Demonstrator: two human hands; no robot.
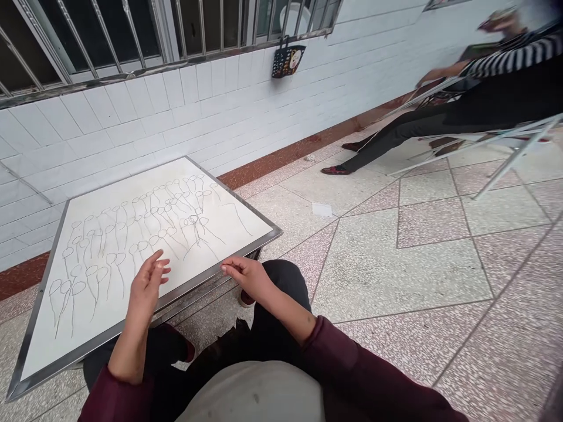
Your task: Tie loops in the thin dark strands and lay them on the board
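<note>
My left hand [148,284] is over the near edge of a white-topped table [211,287], its fingers apart and nothing visible in them. My right hand [248,276] is at the table's metal rim, thumb and index finger pinched together. Whatever is between those fingertips, if anything, is too small to make out. Rows of thin dark looped strands [116,258] lie across the tabletop, each with a round loop at one end and a loose tail. Several of them cross in a small tangle [196,223] beyond my right hand.
Barred windows [109,35] and a white tiled wall [229,94] run behind the table. A small patterned bag [288,60] hangs from the bars. At the right a person in striped sleeves [514,61] sits on a chair. A white paper piece [322,209] lies on the floor.
</note>
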